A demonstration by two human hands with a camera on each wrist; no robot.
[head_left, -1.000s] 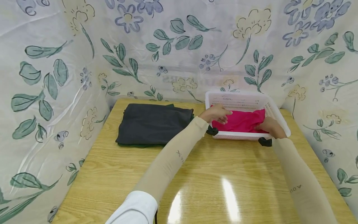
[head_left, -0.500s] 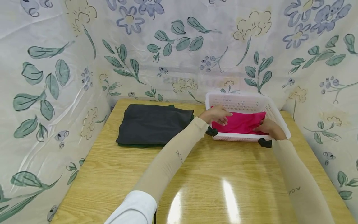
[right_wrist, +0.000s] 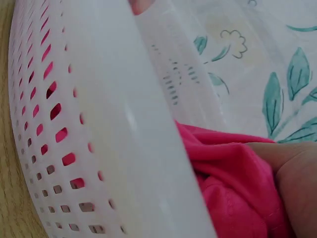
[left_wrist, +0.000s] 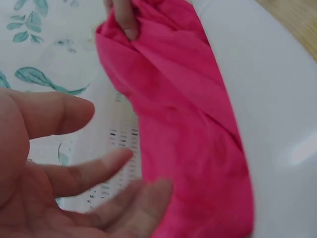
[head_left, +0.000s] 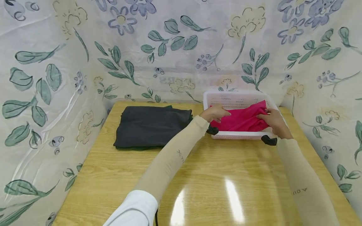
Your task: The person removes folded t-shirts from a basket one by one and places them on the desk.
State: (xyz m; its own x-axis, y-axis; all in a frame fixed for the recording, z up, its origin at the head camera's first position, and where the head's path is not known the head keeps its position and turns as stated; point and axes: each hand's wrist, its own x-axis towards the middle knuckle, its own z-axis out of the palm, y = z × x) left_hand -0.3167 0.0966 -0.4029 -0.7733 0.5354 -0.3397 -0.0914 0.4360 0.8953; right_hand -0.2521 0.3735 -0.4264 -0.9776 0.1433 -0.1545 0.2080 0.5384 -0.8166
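Observation:
A bright pink cloth [head_left: 240,119] lies in a white perforated plastic basket [head_left: 234,135] at the back right of the table. My right hand [head_left: 274,121] pinches the cloth's right end and holds it up near the basket's right side; in the right wrist view the pink cloth [right_wrist: 237,183] bunches against that hand. Over the basket's left end is my left hand [head_left: 216,113], its fingers spread and loosely bent. The left wrist view has the left hand [left_wrist: 54,163] beside the pink cloth [left_wrist: 173,124], with nothing between thumb and fingers.
A folded dark grey cloth [head_left: 152,125] lies flat at the back left of the wooden table [head_left: 198,179], with dark green cloth showing under its edges. A floral curtain [head_left: 181,47] hangs close behind and along both sides.
My right hand has risen from inside the basket, lifting the right end of the pink cloth. The left hand stays over the basket's left end. The head view has shifted slightly.

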